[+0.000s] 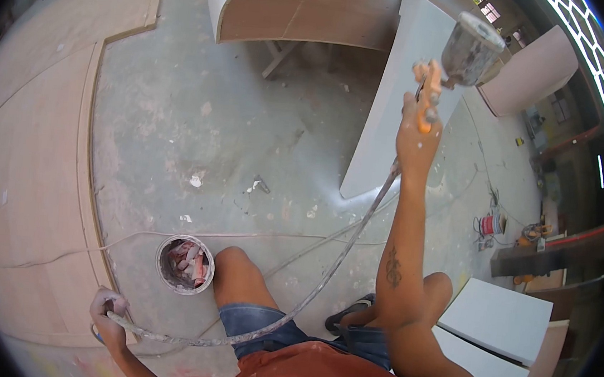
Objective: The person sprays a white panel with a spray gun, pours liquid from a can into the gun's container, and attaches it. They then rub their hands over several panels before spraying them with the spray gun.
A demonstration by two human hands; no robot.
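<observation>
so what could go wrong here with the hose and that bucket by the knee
1. The hose runs from the left hand across the thighs up to the spray gun in the right hand; it could snag on a leg and jerk the gun off the white panel.
2. The open bucket sits close to the knee and could tip.
3. Loose cables lying on the floor might trip someone.

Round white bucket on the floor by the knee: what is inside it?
The round white paint-crusted bucket holds a jumble of pinkish and whitish pieces, possibly rags or sticks; what they are is unclear. They cover the bottom, so any liquid beneath cannot be seen.
</observation>
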